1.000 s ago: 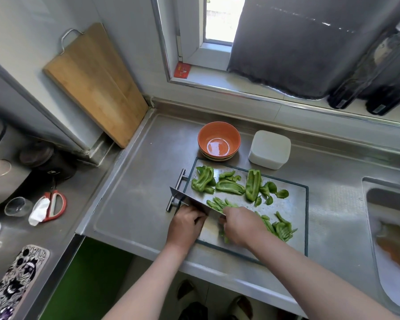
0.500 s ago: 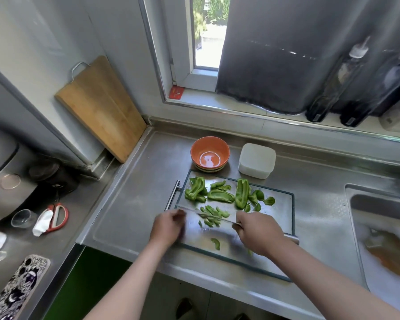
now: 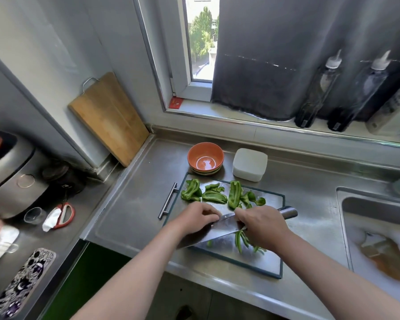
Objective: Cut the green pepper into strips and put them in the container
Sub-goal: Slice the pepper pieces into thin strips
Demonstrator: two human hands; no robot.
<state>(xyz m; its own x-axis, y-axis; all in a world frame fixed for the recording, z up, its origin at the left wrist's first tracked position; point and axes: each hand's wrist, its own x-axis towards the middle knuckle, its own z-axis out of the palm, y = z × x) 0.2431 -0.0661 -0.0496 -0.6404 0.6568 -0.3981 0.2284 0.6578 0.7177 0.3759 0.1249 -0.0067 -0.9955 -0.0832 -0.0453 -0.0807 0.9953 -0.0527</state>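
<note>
Large green pepper pieces [image 3: 214, 196] lie along the far side of the steel cutting board [image 3: 261, 258]. My right hand [image 3: 262, 226] grips a cleaver [image 3: 215, 232], whose handle end sticks out to the right. The blade is tilted low over the board's near left part. My left hand [image 3: 198, 217] rests with curled fingers against the blade's far edge; what lies under its fingers is hidden. Thin cut pepper strips [image 3: 240, 241] hang or lie just below my right hand. The white square container [image 3: 249, 164] stands behind the board, lid on.
Stacked orange bowls [image 3: 205, 159] sit left of the container. A sink [image 3: 379, 241] with soapy water is at the right. A wooden board [image 3: 109, 116] leans on the wall at left, bottles [image 3: 316, 93] line the sill, and scissors [image 3: 65, 214] lie on the lower left counter.
The cleaver went from upright on the board to tilted low across its near left part. Both hands closed in on the blade, and the small strip pile is now by my right hand.
</note>
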